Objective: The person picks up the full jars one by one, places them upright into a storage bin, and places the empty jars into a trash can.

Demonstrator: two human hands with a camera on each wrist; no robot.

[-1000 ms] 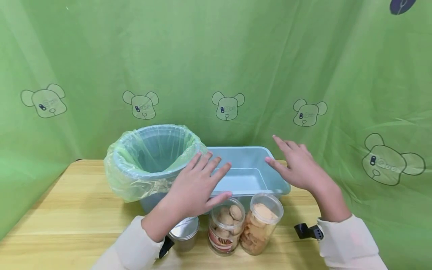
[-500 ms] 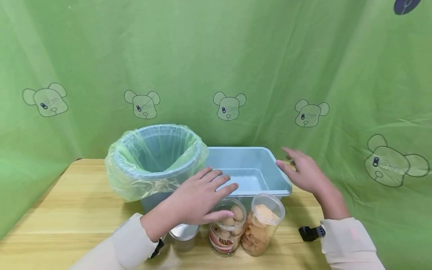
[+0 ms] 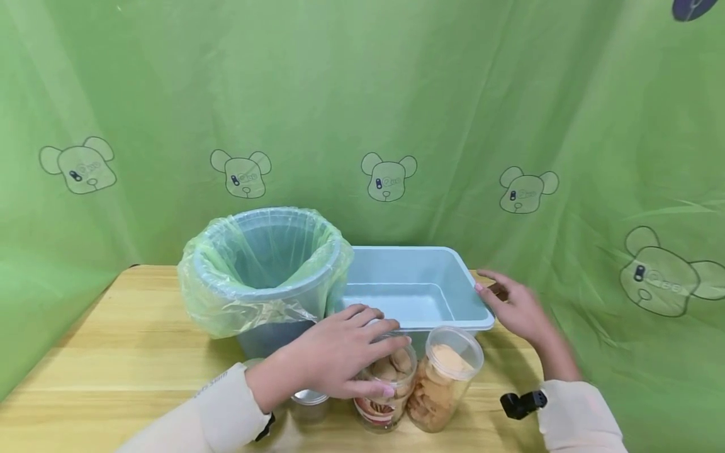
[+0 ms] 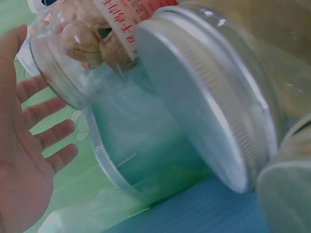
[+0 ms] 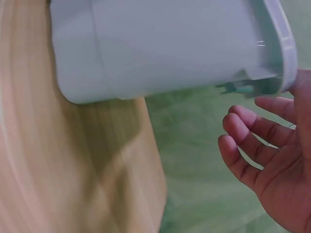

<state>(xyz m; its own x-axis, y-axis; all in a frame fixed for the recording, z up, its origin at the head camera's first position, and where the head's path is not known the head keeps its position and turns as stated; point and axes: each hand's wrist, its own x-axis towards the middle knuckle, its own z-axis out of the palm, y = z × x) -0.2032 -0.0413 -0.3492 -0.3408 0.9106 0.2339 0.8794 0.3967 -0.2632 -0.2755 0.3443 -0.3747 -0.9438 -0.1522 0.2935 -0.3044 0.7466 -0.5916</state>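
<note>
My left hand point(image 3: 334, 352) is spread over the mouth of a clear jar of walnuts point(image 3: 378, 409) with a red label. In the left wrist view its straight fingers point(image 4: 48, 111) lie beside the jar's rim, without gripping it. My right hand point(image 3: 518, 311) is at the right rim of a light blue plastic basin point(image 3: 419, 253). Its thumb appears to touch the rim; in the right wrist view the other fingers point(image 5: 252, 128) hang loosely bent below the basin wall point(image 5: 170, 48). A taller clear jar of orange-tan pieces point(image 3: 438, 396) stands right of the walnuts.
A blue bin point(image 3: 274, 292) lined with a green bag stands left of the basin. A silver-lidded jar point(image 3: 310, 410) is partly under my left forearm. All stand on a wooden table point(image 3: 96, 365) before a green curtain point(image 3: 317, 94).
My left hand has come down and slightly right, toward the walnut jar. My right hand has moved lower and right, reaching the basin's right rim. The containers have stayed in place.
</note>
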